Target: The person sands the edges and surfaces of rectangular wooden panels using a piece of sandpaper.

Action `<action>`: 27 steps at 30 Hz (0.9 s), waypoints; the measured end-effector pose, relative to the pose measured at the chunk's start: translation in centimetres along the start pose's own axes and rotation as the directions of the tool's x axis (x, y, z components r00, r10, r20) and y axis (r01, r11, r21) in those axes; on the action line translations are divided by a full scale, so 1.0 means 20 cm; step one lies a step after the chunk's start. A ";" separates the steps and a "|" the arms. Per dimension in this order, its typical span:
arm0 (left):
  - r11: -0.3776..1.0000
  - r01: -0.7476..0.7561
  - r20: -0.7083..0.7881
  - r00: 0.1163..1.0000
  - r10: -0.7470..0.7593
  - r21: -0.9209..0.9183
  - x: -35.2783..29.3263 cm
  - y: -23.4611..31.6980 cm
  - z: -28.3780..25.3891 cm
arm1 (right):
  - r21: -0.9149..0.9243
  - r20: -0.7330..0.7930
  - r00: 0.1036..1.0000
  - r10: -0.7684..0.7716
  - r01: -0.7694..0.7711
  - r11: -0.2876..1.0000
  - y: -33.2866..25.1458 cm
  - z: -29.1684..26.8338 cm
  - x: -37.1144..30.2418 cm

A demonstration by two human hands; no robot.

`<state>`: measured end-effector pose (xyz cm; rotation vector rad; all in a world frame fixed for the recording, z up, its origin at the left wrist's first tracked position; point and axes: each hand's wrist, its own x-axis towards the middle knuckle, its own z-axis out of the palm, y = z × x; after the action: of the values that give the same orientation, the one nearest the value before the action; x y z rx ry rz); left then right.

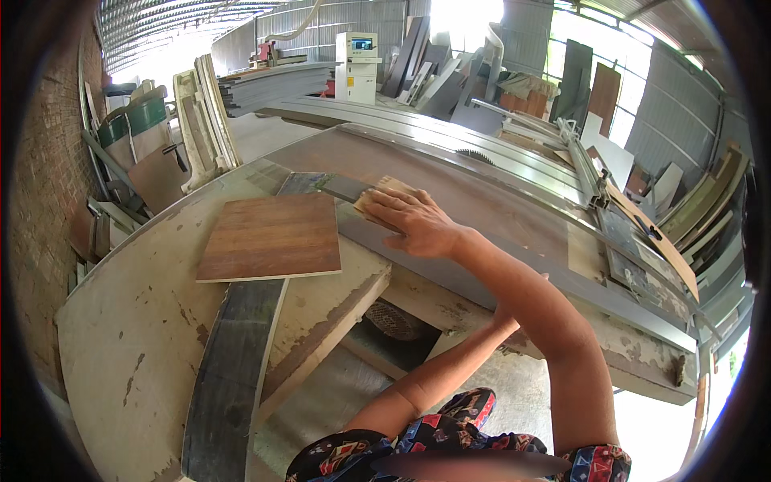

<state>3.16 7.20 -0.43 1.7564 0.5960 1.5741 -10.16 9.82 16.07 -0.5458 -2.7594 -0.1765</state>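
My right hand (418, 223) reaches across to the left, its fingers closed over a small tan wooden block (391, 185) at the left end of the saw table. A grey flat strip (345, 189) lies beside the block. My left forearm crosses beneath the right one, and the left hand (507, 315) rests by the table's near edge; its fingers are mostly hidden behind my right forearm. To the left of my right hand, a square brown wood-grain board (273, 235) lies flat over a long dark curved strip (233, 377).
A toothed circular saw blade (474, 156) sticks up through the saw table (337, 153). A pale worktable (120, 345) with worn edges fills the left. A metal guide rail (582, 165) stands at right. Boards lean along both sides; a white machine cabinet (357, 68) stands behind.
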 end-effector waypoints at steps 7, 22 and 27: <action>0.482 0.616 0.180 0.713 -0.678 -0.623 0.04 0.30 -0.03 | -0.045 -0.046 0.996 0.078 -0.080 0.996 -0.02 0.12 0.22; 0.983 0.117 -0.200 0.976 -0.087 0.144 0.03 0.04 -0.05 | 0.012 -0.126 0.965 0.230 -0.230 0.973 0.08 -0.17 -0.61; 0.944 0.014 -0.350 0.927 -0.136 -0.331 0.05 0.19 -0.04 | 0.176 -0.094 0.897 0.432 -0.412 0.894 0.09 -0.28 -1.00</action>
<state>2.20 5.63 3.08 1.1893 0.5359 1.8443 9.66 3.55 14.68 -1.0338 -2.4288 0.0979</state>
